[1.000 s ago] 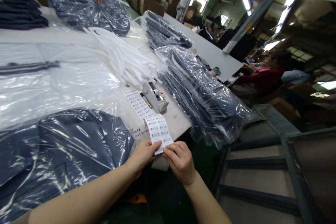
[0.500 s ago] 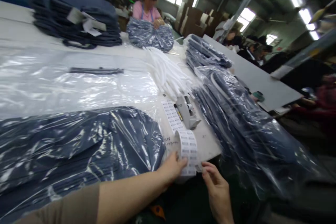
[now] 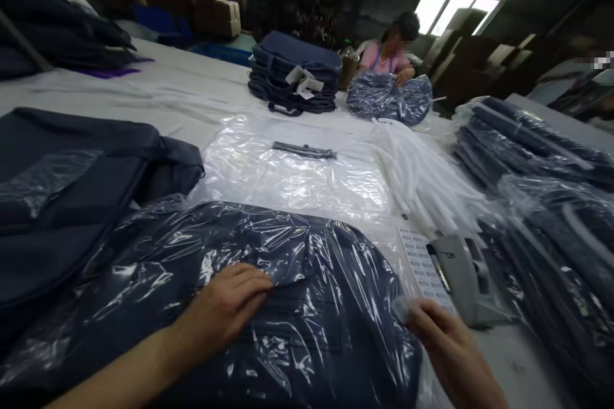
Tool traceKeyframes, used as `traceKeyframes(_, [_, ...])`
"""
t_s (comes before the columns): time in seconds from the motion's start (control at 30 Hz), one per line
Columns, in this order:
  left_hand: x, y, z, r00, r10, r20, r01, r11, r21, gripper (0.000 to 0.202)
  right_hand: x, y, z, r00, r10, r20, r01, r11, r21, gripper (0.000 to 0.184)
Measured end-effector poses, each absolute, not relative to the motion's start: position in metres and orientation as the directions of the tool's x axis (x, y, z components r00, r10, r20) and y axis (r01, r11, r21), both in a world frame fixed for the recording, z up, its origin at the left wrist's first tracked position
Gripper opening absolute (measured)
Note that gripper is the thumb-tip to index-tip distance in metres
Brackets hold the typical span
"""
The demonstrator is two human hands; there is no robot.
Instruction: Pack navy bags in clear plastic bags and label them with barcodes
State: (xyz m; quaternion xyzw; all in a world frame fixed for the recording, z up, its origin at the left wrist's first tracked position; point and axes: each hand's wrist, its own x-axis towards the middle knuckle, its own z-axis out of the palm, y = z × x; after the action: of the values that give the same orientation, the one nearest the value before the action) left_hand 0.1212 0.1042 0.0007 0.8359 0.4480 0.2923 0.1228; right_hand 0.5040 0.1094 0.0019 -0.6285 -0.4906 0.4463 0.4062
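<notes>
A dark blue fabric bag in a clear plastic bag (image 3: 307, 313) lies in front of me. My left hand (image 3: 230, 300) rests on the plastic over its middle, fingers stretched to the right and close together. At the right edge of the wrapped bag, my right hand (image 3: 446, 339) pinches a small pale sticker (image 3: 403, 308) between thumb and fingertips; its print is blurred. Just beyond that hand lies a strip of printed labels (image 3: 422, 262), beside a grey label dispenser (image 3: 472, 278).
Flat clear plastic bags (image 3: 297, 185) carry a dark strap (image 3: 304, 151). White strips (image 3: 422, 172) lie by wrapped bags (image 3: 575, 249) stacked at right. An unwrapped blue bag (image 3: 71, 192) is at left. Behind, a person (image 3: 388, 54) handles a wrapped bundle (image 3: 388, 96) near folded bags (image 3: 295, 64).
My view has swung left. Both hands have moved from the label strip to the wrapped bag; the right hand has brought a sticker along, and the left has let go of the strip.
</notes>
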Motion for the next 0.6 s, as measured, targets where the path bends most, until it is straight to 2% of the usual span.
traceKeyframes(0.03, [0.108, 0.112, -0.002, 0.45, 0.805, 0.388, 0.725, -0.582, 0.368, 0.026, 0.468, 0.129, 0.016, -0.047, 0.977, -0.209, 0.227, -0.193, -0.954, 0.035])
traceKeyframes(0.1, [0.092, 0.122, -0.013, 0.507, 0.771, 0.385, 0.766, -0.608, 0.207, 0.034, 0.402, 0.166, 0.028, -0.3, 0.897, -0.325, 0.177, -0.282, -0.943, 0.033])
traceKeyframes(0.17, [0.085, 0.126, -0.026, 0.54, 0.752, 0.378, 0.77, -0.623, 0.138, 0.041, 0.352, 0.194, 0.023, -0.435, 0.808, -0.397, 0.207, -0.34, -0.917, 0.027])
traceKeyframes(0.23, [0.081, 0.126, -0.035, 0.532, 0.755, 0.384, 0.772, -0.618, 0.147, 0.044, 0.32, 0.21, 0.009, -0.469, 0.743, -0.478, 0.331, -0.354, -0.875, 0.018])
traceKeyframes(0.33, [0.075, 0.125, -0.037, 0.514, 0.758, 0.402, 0.765, -0.617, 0.185, 0.045, 0.299, 0.218, -0.012, -0.44, 0.711, -0.548, 0.488, -0.324, -0.811, 0.011])
traceKeyframes(0.47, [0.071, 0.131, -0.029, 0.569, 0.738, 0.363, 0.737, -0.653, 0.173, 0.046, 0.292, 0.22, -0.024, -0.417, 0.72, -0.555, 0.567, -0.271, -0.778, 0.011])
traceKeyframes(0.6, [0.076, 0.14, -0.027, 0.614, 0.709, 0.346, 0.703, -0.691, 0.17, 0.034, 0.292, 0.222, -0.026, -0.397, 0.734, -0.551, 0.63, -0.219, -0.746, 0.013])
